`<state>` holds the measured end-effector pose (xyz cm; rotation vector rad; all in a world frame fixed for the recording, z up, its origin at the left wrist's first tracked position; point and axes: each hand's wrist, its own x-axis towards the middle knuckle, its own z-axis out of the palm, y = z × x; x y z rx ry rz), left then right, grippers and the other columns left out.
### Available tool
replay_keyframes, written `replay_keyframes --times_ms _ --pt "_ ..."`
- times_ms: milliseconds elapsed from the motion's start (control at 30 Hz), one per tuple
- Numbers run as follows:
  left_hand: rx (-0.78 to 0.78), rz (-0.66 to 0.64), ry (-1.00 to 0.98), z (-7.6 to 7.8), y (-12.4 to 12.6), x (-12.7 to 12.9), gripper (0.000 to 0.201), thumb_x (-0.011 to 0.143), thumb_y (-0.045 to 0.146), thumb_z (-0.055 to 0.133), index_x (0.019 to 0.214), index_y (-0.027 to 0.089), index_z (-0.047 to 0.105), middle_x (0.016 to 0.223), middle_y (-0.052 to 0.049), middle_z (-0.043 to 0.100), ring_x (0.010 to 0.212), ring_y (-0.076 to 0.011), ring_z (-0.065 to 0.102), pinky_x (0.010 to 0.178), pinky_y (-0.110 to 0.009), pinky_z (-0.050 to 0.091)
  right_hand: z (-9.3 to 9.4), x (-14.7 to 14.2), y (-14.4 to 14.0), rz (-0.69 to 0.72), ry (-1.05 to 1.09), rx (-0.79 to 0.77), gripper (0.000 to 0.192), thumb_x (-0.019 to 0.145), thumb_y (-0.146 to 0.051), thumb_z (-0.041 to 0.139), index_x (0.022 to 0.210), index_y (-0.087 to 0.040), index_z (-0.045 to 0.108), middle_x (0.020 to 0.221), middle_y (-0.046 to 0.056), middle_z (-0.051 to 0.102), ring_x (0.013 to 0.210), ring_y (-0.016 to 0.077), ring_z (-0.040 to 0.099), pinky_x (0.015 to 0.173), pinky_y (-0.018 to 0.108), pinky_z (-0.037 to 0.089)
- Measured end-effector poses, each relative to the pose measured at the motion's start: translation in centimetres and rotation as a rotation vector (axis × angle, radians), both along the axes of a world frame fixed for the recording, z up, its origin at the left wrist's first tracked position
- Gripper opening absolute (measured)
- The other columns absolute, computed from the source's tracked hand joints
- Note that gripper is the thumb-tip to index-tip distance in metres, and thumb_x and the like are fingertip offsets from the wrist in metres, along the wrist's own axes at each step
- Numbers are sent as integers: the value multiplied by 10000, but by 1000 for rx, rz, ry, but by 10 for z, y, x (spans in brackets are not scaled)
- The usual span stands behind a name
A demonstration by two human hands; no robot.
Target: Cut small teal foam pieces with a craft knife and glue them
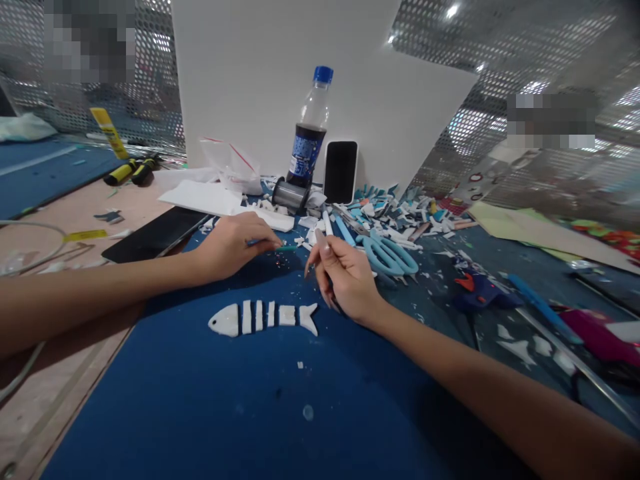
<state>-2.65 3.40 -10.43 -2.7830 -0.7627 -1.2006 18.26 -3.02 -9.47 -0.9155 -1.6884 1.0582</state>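
Observation:
White fish pieces lie in a row on the blue mat: a head with a black eye, several narrow body strips and a tail, with gaps between them. Beyond the head and strips, my left hand rests palm down, fingertips pinched at a small thin teal piece. My right hand is raised past the tail, thumb and forefinger pressed together and the other fingers curled. Whatever it pinches, if anything, is too small to make out. Light-blue scissors lie just behind it.
Behind the hands spreads a heap of white and blue scraps, with a spool, a cola bottle and an upright phone. A dark phone lies left. A glue gun and a metal ruler are right.

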Motion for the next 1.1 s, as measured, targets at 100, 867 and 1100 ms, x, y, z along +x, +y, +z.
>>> replay_keyframes --times_ms 100,867,1100 --pt "11 -51 14 1 -1 0 163 804 298 630 739 174 712 699 -38 701 666 -116 605 633 -244 493 -1 0 -1 32 -40 44 320 956 -372 371 733 -191 512 404 -90 416 261 37 392 297 160 323" --pt "246 -101 -113 5 -9 0 53 784 225 655 764 175 651 779 -6 726 764 -121 585 723 -247 520 -2 0 0 52 -152 48 343 960 -409 325 754 -188 488 439 -77 434 305 56 418 346 190 341" --pt "428 -65 14 7 -9 3 104 857 196 543 805 158 624 806 -35 709 761 -133 565 712 -258 486 13 -12 -4 -90 -379 169 301 935 -417 370 760 -188 457 662 -3 509 587 111 491 550 252 375"
